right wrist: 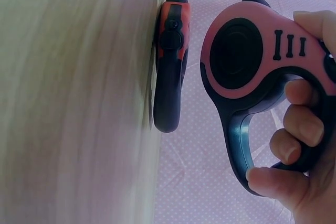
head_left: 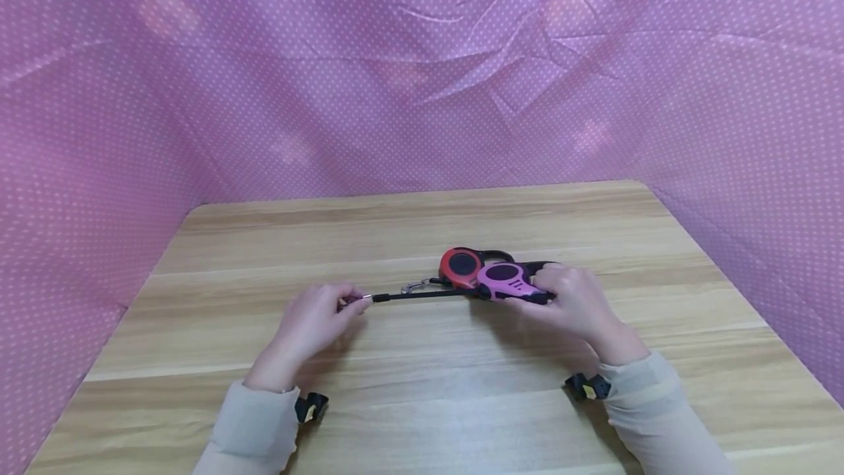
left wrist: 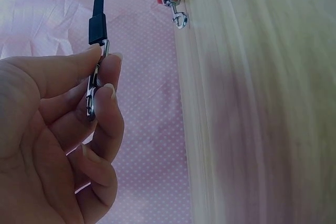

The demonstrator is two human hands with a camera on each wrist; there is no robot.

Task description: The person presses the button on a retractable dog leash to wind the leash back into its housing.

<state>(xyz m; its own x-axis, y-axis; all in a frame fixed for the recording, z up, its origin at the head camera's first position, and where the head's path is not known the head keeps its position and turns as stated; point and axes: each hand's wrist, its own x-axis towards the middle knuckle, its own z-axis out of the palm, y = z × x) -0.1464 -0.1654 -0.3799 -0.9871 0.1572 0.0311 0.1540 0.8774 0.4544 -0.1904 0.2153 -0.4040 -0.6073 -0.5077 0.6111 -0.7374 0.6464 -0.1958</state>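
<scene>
My right hand (head_left: 572,299) grips the black handle of a pink retractable leash (head_left: 504,278), its fingers curled through the loop in the right wrist view. From the leash's front a black strap (head_left: 428,295) runs taut to the left. At its far end my left hand (head_left: 323,317) pinches a metal snap hook (left wrist: 92,90) between thumb and fingers. Behind the pink one lies a red retractable leash (head_left: 458,267) with a black handle, partly overlapped by it in the head view. Its own silver clip (left wrist: 180,19) sticks out to the left.
The wood-grain table (head_left: 422,387) spans the space under both hands. Pink dotted cloth (head_left: 409,94) hangs behind it and along both sides. A small black camera (head_left: 311,407) sits at the left wrist and another black camera (head_left: 587,387) at the right.
</scene>
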